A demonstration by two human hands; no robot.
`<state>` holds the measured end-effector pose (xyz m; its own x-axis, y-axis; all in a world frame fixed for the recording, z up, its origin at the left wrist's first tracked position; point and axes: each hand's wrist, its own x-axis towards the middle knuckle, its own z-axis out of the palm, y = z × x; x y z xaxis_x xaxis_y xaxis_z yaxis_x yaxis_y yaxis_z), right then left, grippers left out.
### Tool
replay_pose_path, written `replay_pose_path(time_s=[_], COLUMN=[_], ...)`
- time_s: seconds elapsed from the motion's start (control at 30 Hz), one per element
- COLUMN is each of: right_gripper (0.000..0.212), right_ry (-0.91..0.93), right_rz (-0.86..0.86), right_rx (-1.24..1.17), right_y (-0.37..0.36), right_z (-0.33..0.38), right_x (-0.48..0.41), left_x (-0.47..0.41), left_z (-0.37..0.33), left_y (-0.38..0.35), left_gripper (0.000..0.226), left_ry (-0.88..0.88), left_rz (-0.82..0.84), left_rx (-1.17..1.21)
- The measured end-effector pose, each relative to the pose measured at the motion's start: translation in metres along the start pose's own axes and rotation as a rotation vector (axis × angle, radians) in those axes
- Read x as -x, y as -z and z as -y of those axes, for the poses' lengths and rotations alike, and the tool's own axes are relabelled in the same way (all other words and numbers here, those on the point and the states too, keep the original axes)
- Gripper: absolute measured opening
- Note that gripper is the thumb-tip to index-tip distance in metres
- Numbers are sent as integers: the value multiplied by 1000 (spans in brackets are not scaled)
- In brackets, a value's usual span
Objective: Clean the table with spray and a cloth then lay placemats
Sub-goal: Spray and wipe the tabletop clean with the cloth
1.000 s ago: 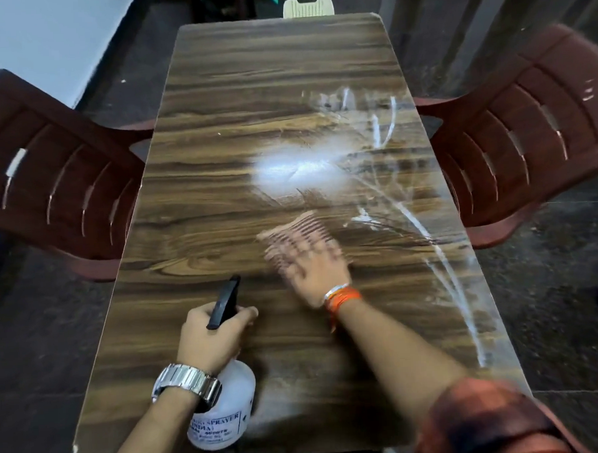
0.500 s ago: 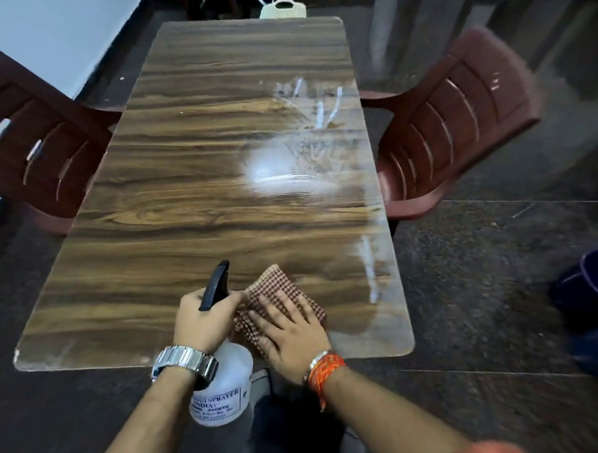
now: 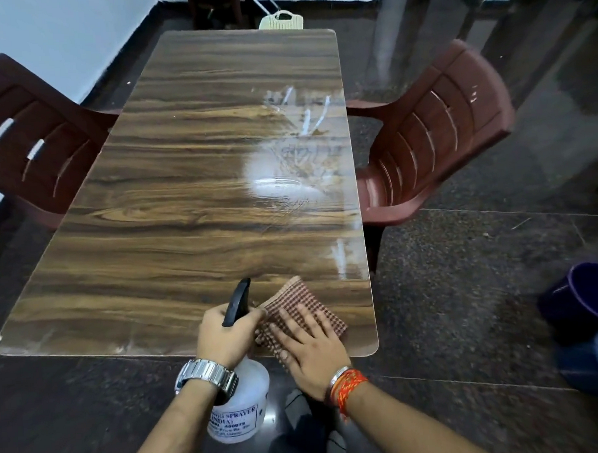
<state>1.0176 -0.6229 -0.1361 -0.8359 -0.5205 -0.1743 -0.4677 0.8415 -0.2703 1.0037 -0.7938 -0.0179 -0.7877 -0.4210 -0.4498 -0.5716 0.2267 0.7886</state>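
Observation:
A long wood-grain table (image 3: 173, 211) stretches away from me, with wet smears and white streaks on its right half. My left hand (image 3: 223, 335) grips a white spray bottle (image 3: 240, 403) with a black trigger, held at the near table edge. My right hand (image 3: 308, 354) lies flat, fingers spread, pressing a red-and-white checked cloth (image 3: 299, 303) onto the table's near right corner. Part of the cloth hangs over the edge under my palm. No placemats are in view.
Dark red plastic chairs stand at the left side (image 3: 30, 142) and the right side (image 3: 434, 141) of the table. A cream chair back (image 3: 281, 21) shows at the far end. Purple (image 3: 581, 296) and blue (image 3: 595, 364) buckets sit on the dark floor at right.
My right hand has pulled the cloth from the table's middle back to the near right corner. The view has drawn back from the table. My left hand keeps hold of the bottle.

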Motion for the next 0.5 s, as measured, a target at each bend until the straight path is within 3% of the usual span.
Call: replay_pose_path(time_s=[0.07,0.13,0.3,0.5], right_gripper=[52,52,52,54], right_ry=[168,194,-119,-218], right_rz=[37,13,7,8], right_rx=[37,114,105,89], right_y=[7,16,54,67], right_z=[-27,-58,-128,-168], right_x=[-7,-19,-79,-119], left_x=[-7,-13,-38,-61], left_z=[-7,-13,-31,-58], left_y=[-5,-10,-23,-53], left_gripper=[14,15,33,46], left_ry=[-24,-38,-18,-7], left_rz=[6,22,24,14], left_rx=[-2,19,8,3])
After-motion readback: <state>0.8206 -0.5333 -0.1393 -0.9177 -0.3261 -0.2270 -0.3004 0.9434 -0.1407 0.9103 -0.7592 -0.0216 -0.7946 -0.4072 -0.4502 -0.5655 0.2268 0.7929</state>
